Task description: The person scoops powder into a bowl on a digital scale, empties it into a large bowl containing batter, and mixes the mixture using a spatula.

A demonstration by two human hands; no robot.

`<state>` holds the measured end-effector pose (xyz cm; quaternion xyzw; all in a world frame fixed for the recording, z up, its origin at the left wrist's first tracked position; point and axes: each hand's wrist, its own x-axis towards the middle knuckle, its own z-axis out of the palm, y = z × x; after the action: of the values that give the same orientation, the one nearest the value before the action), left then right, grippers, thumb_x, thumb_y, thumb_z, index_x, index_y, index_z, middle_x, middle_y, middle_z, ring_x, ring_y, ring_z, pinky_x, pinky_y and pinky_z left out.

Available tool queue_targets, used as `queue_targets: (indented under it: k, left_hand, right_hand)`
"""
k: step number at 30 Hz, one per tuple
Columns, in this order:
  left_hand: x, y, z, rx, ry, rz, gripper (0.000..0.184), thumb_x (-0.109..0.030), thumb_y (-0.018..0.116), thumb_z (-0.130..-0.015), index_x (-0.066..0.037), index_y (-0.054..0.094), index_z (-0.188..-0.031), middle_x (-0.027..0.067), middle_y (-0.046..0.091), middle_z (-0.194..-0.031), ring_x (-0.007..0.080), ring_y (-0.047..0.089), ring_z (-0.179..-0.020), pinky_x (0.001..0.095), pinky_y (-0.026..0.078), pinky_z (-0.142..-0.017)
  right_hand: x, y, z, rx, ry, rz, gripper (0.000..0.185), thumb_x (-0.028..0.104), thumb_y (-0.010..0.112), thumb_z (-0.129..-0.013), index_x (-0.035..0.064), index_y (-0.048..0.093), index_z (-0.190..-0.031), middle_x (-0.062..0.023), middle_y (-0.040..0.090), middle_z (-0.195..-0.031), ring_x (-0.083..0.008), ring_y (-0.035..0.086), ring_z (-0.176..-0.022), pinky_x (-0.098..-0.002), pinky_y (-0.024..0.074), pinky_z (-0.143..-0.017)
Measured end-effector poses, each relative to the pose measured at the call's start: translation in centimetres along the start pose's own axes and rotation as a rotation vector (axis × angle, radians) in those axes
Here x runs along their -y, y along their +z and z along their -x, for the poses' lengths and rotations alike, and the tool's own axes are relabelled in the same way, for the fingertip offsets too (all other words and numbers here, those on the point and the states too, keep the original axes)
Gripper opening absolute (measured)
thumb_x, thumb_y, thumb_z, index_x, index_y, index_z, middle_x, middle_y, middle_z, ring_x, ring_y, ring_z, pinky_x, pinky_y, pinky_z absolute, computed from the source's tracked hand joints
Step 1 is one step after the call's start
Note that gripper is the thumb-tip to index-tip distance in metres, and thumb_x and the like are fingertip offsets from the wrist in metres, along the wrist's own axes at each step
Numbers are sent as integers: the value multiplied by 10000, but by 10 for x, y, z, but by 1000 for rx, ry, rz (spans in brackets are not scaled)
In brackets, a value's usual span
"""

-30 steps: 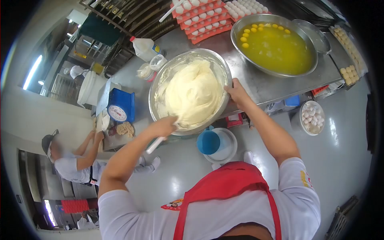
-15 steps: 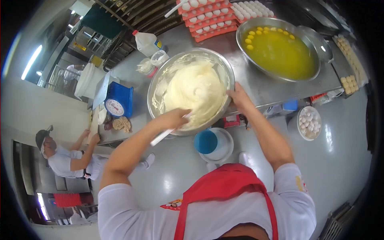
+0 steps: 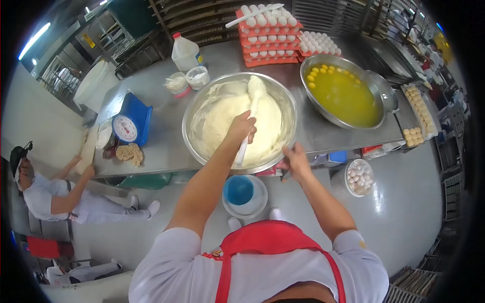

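Observation:
A large steel mixing bowl stands on the steel table, with pale creamy batter inside. My left hand is closed around the white handle of a spatula. Its batter-coated head points toward the bowl's far rim, and the handle's end shows below my fist. At the bowl's near right edge, my right hand grips the rim with its fingers; part of that grip is hidden.
Right of the bowl sits a basin of cracked eggs, with stacked egg trays behind. At left are a blue scale, a jug and small tubs. A co-worker stands left. A bucket is below.
My left hand has lifted the spatula from the near side of the batter toward the far rim. My right hand has moved lower along the bowl's rim. The view has shifted.

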<state>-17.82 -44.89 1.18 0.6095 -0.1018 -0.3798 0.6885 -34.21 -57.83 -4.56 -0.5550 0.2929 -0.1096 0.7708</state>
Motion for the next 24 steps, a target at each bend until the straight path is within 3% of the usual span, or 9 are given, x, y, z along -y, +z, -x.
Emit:
queue_targets:
  k: [5,7,10,13,15,16,18,20,24]
  left_hand:
    - [2,18,61,146,-191,-92,600,-80,523,-799,-39,299,-1354,68,500,-560,122,423,-362,259,308,-310]
    - [9,22,34,158,-121,-110,439,-90,511,-819,-61,420,-1248,48,468,-541,113,403,-362,256,289,-304]
    - [-8,-4,-8,135,-154,258,98,-128,480,-847,-109,428,-928,19,431,-542,87,341,-362,230,278,-309]
    - [-8,-73,-24,245,-245,311,143,-212,511,-837,-87,444,-817,18,472,-585,60,363,-385,195,268,-306]
    - [-44,-83,22,0,-82,-111,183,-199,475,-867,-31,523,-815,37,494,-613,82,422,-414,199,308,-335]
    - [-35,-117,4,82,-170,-324,208,-156,485,-851,2,539,-975,101,558,-661,163,539,-508,279,420,-414]
    - [-36,-155,30,87,459,-1354,326,-100,479,-827,-1,507,-1136,204,600,-751,301,598,-629,406,473,-562]
    - [-84,-126,83,109,157,-1748,447,-91,485,-814,-40,434,-1256,273,591,-896,387,592,-773,437,458,-721]
    - [-110,-97,108,192,-81,-2071,472,-91,477,-825,-55,398,-1289,271,587,-923,422,564,-808,442,451,-736]
  right_hand:
    - [42,-11,-28,-47,37,-68,275,277,568,-831,99,437,-995,-47,533,-852,-165,544,-773,-331,502,-569]
    - [37,-6,-41,2,-51,91,283,224,571,-827,98,436,-1041,-51,544,-877,-151,544,-765,-291,485,-564]
    - [12,25,-5,-84,-75,-41,260,164,547,-838,55,422,-1038,-87,547,-909,-162,567,-775,-314,527,-568]
    - [4,35,15,-63,-73,-247,254,154,552,-844,36,411,-1020,-114,526,-929,-161,546,-695,-341,547,-532]
    - [11,26,20,1,132,-134,264,178,566,-842,43,408,-1005,-96,509,-880,-167,544,-681,-328,532,-503]
    - [13,21,6,-146,125,-28,272,208,572,-838,44,413,-987,-79,497,-801,-167,537,-649,-311,506,-470]
    - [27,0,-27,-177,27,45,286,252,562,-839,49,422,-983,-74,500,-789,-163,529,-656,-324,494,-472]
    - [48,-10,-59,-151,24,122,324,289,536,-847,49,427,-1036,-84,521,-846,-181,551,-730,-364,510,-516]
    - [58,-22,-82,-36,84,71,336,265,502,-862,40,419,-1097,-104,544,-915,-199,567,-804,-390,520,-559]
